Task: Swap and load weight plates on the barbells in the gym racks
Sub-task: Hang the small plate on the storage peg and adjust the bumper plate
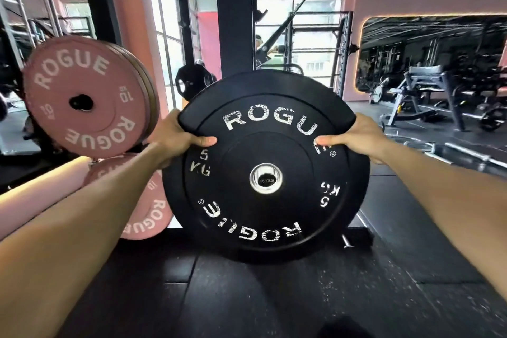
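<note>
Black plate (266, 167), marked ROGUE and 5 KG, upright at centre, face toward the camera, steel hub showing "LB" text. Left hand (175, 136) and right hand (354, 137) grip its upper rim, thumbs on its face. Pink ROGUE plates (82, 96) stand left.

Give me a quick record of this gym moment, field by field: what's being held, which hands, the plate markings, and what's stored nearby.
held item: black plate, upright, face toward the camera
left hand: grips the plate's upper left edge, thumb on the face
right hand: grips the upper right edge, thumb on the face
markings: ROGUE, 5 KG, white and worn
centre hole: metal ring, a sleeve end marked in LB visible through it
stored nearby: pink plates marked ROGUE, 10, on a peg at left; another pink plate below
floor: black rubber mat
</note>
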Motion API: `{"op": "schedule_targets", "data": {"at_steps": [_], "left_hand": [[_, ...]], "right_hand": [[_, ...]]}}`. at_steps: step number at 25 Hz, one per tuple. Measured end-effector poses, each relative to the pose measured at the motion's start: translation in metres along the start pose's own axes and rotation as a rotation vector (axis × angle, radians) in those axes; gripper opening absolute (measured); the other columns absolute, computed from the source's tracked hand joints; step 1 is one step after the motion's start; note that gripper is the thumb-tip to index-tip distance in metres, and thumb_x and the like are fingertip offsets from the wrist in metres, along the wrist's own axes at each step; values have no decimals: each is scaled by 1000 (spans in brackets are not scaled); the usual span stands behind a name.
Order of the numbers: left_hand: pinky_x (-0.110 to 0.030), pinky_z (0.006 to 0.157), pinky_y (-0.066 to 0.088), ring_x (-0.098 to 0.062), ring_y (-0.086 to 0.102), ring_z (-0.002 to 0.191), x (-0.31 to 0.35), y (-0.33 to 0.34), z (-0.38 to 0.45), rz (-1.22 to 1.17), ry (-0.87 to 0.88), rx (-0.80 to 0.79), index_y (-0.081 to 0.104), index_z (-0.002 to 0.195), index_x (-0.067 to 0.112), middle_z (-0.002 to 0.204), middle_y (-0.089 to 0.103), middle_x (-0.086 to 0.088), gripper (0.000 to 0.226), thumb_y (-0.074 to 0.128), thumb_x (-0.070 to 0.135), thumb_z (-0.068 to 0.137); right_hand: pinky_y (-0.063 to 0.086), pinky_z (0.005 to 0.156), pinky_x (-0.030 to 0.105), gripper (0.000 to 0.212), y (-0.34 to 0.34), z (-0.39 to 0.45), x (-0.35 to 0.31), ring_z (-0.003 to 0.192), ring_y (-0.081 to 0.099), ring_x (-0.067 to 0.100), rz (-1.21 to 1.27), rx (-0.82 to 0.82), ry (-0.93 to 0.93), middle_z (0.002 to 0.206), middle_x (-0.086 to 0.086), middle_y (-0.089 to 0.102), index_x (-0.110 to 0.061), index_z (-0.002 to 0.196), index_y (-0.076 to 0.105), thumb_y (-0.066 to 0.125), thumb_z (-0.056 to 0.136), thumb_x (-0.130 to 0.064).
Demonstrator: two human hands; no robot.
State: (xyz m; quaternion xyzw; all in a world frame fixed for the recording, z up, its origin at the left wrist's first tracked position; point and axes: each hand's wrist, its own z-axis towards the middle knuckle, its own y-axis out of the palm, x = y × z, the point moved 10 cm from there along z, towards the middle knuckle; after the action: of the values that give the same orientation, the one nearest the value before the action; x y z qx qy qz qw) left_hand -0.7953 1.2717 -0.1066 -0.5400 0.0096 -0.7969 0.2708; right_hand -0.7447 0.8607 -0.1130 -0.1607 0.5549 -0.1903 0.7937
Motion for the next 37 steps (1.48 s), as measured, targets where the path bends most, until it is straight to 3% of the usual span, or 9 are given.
{"op": "schedule_targets", "data": {"at_steps": [4, 9, 12, 15, 17, 24, 28, 33, 37], "left_hand": [[-45, 93, 55, -29, 69, 102, 56, -20, 24, -15, 10, -50, 64, 120, 13, 110, 74, -7, 89, 101, 24, 40], [-33, 78, 58, -20, 69, 97, 154, -57, 75, -31, 17, 31, 60, 117, 13, 106, 73, -2, 86, 100, 18, 41], [-26, 68, 56, -18, 70, 94, 231, -88, 117, -52, 22, 45, 59, 116, 13, 102, 74, 0, 94, 99, 23, 31], [-38, 86, 57, -25, 69, 103, 323, -133, 159, -13, 38, 44, 59, 120, 13, 111, 72, -4, 109, 102, 33, 21], [-43, 93, 55, -26, 68, 105, 394, -170, 188, 19, 61, 52, 61, 120, 14, 112, 72, -4, 113, 100, 44, 18], [-41, 82, 60, -17, 73, 89, 591, -302, 250, -23, 109, 111, 62, 107, 17, 96, 76, 3, 96, 99, 38, 21], [-44, 90, 57, -23, 71, 97, 617, -354, 265, 5, 99, 114, 63, 116, 14, 105, 75, -2, 93, 100, 30, 32], [-44, 90, 57, -25, 71, 98, 582, -400, 292, 9, 90, 124, 61, 119, 14, 106, 75, -3, 89, 101, 20, 39], [-38, 85, 59, -21, 72, 95, 540, -444, 326, 40, 74, 168, 61, 117, 15, 103, 75, -1, 84, 100, 19, 43]], "right_hand": [[54, 68, 16, 72, -32, 21, -45, 77, 70, -4, 48, 30, -64, 84, -21, 75, -31, 91, 74, 96, 26, -51], [50, 55, 9, 62, -81, 77, -143, 72, 69, -9, 9, -14, -95, 85, -21, 75, -31, 92, 75, 97, 36, -47], [45, 48, 3, 57, -122, 109, -229, 67, 66, -13, 5, 1, -129, 78, -26, 73, -36, 86, 75, 96, 34, -50], [44, 48, 2, 53, -165, 136, -323, 64, 64, -16, 20, 19, -164, 75, -30, 71, -49, 76, 73, 93, 27, -55], [50, 56, 8, 61, -198, 152, -392, 71, 67, -12, 29, 33, -159, 80, -27, 73, -41, 83, 75, 94, 27, -56], [47, 49, 8, 57, -271, 193, -614, 62, 63, -15, 56, 61, -162, 72, -31, 70, -38, 78, 74, 95, 29, -56], [43, 45, 3, 53, -260, 203, -677, 59, 61, -17, 31, 23, -194, 72, -32, 69, -34, 86, 73, 96, 41, -48], [53, 82, 25, 66, -195, 231, -690, 91, 69, 4, 10, -28, -227, 93, -18, 75, -30, 98, 75, 94, 39, -55], [48, 71, 20, 60, -125, 268, -705, 83, 65, -2, 3, -36, -254, 79, -25, 73, -33, 85, 74, 91, 35, -62]]}}
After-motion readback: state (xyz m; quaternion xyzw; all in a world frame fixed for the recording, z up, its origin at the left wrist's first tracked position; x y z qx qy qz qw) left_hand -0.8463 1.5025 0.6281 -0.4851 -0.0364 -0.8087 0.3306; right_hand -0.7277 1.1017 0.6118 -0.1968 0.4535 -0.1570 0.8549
